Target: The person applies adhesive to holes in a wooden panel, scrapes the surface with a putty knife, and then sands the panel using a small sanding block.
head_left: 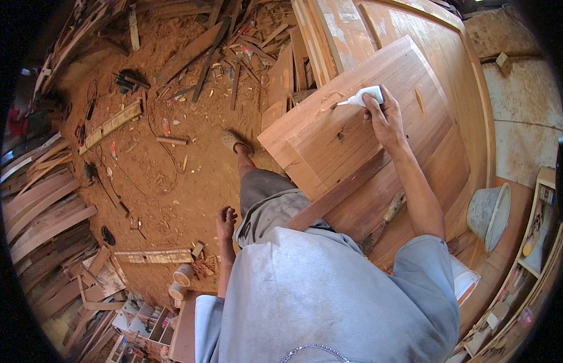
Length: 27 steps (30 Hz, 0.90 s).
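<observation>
Currently, the right hand [385, 122] grips a white bottle [371, 94] around one o'clock, nozzle [345, 102] over the board [306, 142]; overly hard squeezing could spill excess. The left hand [226, 222] hangs empty, loosely open.

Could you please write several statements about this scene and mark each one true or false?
1. The right hand holds a white bottle. True.
2. The left hand grips the wooden panel below the bottle. False: the left hand hangs apart from the wooden panel.
3. The bottle's nozzle points toward the picture's left. True.
4. The grey tub is left of the panel. False: the grey tub is right of it.
</observation>
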Tool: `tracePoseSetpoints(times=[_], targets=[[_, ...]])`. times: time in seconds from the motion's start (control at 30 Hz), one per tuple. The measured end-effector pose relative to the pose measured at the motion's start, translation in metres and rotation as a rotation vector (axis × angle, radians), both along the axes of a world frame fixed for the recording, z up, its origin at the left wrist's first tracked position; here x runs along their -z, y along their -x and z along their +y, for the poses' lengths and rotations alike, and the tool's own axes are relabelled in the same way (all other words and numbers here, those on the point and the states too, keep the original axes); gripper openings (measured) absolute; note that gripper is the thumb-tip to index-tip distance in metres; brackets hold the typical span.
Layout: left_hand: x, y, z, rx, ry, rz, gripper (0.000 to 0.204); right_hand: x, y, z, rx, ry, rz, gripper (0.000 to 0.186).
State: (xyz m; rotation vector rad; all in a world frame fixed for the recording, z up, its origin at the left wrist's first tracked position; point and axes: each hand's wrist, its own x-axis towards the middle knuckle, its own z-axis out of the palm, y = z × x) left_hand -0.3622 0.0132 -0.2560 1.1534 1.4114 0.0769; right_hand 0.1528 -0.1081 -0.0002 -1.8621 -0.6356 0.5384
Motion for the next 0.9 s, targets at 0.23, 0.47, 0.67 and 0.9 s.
tracePoseSetpoints(times=[0.23, 0.47, 0.67, 0.9], targets=[[-0.007, -0.006, 0.000, 0.001, -0.008, 0.007, 0.043, 0.000, 0.000, -0.001, -0.014, -0.017, -0.015, 0.022], [-0.002, -0.002, 0.001, 0.002, -0.004, 0.009, 0.044, 0.004, -0.001, -0.001, 0.006, -0.011, 0.003, 0.023], [0.002, -0.001, 0.000, 0.005, -0.014, 0.014, 0.043, 0.005, -0.001, -0.001, 0.008, -0.006, -0.009, 0.025], [0.005, 0.001, -0.001, 0.011, -0.012, 0.021, 0.041, 0.003, -0.001, -0.001, -0.001, -0.010, -0.023, 0.023]])
